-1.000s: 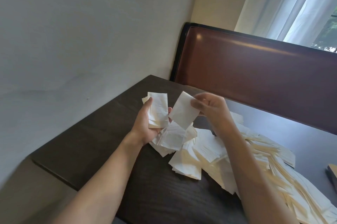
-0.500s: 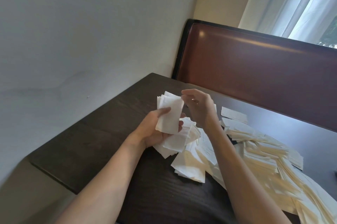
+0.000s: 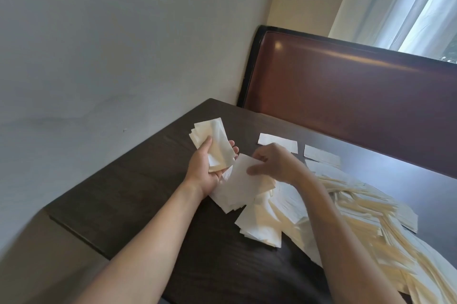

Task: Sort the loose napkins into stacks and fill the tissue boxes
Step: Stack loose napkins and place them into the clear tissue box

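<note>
Item: loose napkins [image 3: 346, 209], cream and white, lying in a long sprawl across the right half of the dark table [image 3: 138, 194], the heap running from the middle of the top down to the lower right corner of the view; two single napkins [image 3: 277, 142] lie flat and apart at its far end, near the brown padded seat back [image 3: 346, 95]. Open room: bare tabletop to the left of the heap as far as the table's left edge, which stands just beside the pale wall [image 3: 99, 56]; a strip of bare top also shows between the far napkins and the seat back. Grip, left: my left hand [image 3: 207, 167] holds a small gathered stack [image 3: 212, 146] upright above the table, thumb laid across its front, fingers curled behind it. Grip, right: my right hand [image 3: 274, 162] is down at the near-left end of the heap, thumb and fingers pinching the top white sheet [image 3: 243, 181] (motion blur hides the fingertips). Change: half a second ago my right hand was up at the stack in my left, laying a napkin on it; it has since dropped to the heap. Curtain [image 3: 408, 1] at upper right.
</note>
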The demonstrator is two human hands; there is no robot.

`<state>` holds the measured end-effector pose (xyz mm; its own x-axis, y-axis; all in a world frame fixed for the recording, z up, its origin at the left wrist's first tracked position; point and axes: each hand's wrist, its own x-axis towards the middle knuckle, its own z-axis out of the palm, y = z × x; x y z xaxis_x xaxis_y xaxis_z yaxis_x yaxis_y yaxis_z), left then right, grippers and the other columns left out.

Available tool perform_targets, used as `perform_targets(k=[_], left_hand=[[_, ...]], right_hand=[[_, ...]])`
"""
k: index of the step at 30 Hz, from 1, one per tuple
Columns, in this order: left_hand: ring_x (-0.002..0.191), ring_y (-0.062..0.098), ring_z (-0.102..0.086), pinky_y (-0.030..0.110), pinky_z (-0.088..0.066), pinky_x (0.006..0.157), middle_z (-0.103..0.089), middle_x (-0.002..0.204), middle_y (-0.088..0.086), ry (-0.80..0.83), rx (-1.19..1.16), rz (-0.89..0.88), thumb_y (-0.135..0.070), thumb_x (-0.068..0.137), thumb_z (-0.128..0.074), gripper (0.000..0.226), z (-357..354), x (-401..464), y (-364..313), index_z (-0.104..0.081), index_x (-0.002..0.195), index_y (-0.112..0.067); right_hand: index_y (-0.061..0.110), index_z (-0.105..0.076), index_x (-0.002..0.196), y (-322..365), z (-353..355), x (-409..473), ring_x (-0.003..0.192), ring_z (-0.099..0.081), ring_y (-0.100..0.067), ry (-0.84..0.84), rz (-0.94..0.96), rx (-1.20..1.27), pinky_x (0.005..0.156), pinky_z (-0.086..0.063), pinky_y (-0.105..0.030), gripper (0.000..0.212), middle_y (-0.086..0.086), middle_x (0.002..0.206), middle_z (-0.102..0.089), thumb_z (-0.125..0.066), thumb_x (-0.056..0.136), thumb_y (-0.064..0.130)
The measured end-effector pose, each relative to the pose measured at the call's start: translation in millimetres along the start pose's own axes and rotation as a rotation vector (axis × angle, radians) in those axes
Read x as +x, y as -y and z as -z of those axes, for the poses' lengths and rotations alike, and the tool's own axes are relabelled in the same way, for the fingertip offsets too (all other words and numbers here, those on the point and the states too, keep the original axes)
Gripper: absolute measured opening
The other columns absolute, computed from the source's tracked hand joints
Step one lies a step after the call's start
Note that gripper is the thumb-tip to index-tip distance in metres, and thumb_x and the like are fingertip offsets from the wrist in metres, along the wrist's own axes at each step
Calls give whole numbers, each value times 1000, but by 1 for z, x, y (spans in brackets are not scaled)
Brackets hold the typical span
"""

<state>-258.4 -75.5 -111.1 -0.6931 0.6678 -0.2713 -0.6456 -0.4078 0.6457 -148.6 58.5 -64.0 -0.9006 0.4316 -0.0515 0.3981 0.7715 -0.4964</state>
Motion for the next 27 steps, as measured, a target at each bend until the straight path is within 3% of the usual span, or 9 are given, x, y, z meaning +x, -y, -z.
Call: perform_targets(k=[4,8,12,14,17,19,22,24,27], left_hand=[[89,26,-72,43,-53,96,-75,98,12,35,15,19,-49,100,-52,48,1,-3,0,-65,124,-9],[84,26,-73,39,-59,74,-74,100,13,232,145,117,-65,96,-40,59,-4,-14,3,-71,114,-18],[85,28,-70,41,-60,76,-69,111,19,389,174,152,-70,87,-37,81,-5,-17,9,-59,134,-8],[82,30,-68,42,-59,76,-69,109,21,397,214,169,-62,90,-42,74,-4,-18,10,-59,132,-3],[76,29,-67,39,-59,72,-68,97,20,299,239,123,-29,94,-56,43,-4,-14,12,-60,123,2],[77,28,-70,37,-60,71,-70,96,19,194,181,38,-20,101,-51,34,-3,-8,11,-61,121,4],[87,26,-74,36,-62,76,-73,104,17,124,69,-26,-22,105,-46,34,0,-4,7,-62,121,3],[93,27,-74,35,-62,78,-74,107,16,120,38,-35,-23,106,-45,34,1,-4,6,-61,124,1],[97,27,-74,34,-61,81,-74,111,17,121,47,-20,-24,106,-44,38,1,-4,6,-60,127,3]], right_hand=[[18,-75,80,3,27,-17,82,-66,-33,11,88,336,77,-56,-49,8,-9,87,-72,-81,79,21],[15,-73,76,14,33,-24,65,-52,-20,17,230,584,65,-39,-35,9,-1,68,-62,-77,84,16],[11,-74,87,20,18,-12,47,-53,0,-290,148,344,49,-42,-17,3,10,62,-62,-71,88,11],[11,-75,96,17,10,-7,56,-58,-1,-357,131,265,49,-45,-13,9,6,75,-67,-70,88,12],[11,-74,107,8,8,-4,77,-64,-8,-472,63,420,54,-46,-9,18,-1,93,-70,-71,89,13],[14,-73,110,0,9,1,93,-67,-17,-507,-40,422,65,-47,-14,21,-4,105,-72,-71,90,18],[17,-67,123,-11,1,9,117,-60,-22,-148,-232,-27,87,-48,-23,29,-7,130,-64,-65,94,22],[17,-69,116,-19,-9,11,104,-61,-21,20,-255,-53,83,-48,-28,38,-3,123,-66,-70,88,42],[18,-66,118,-21,-19,13,96,-56,-18,30,-250,-15,74,-42,-29,52,0,114,-62,-69,83,56]])
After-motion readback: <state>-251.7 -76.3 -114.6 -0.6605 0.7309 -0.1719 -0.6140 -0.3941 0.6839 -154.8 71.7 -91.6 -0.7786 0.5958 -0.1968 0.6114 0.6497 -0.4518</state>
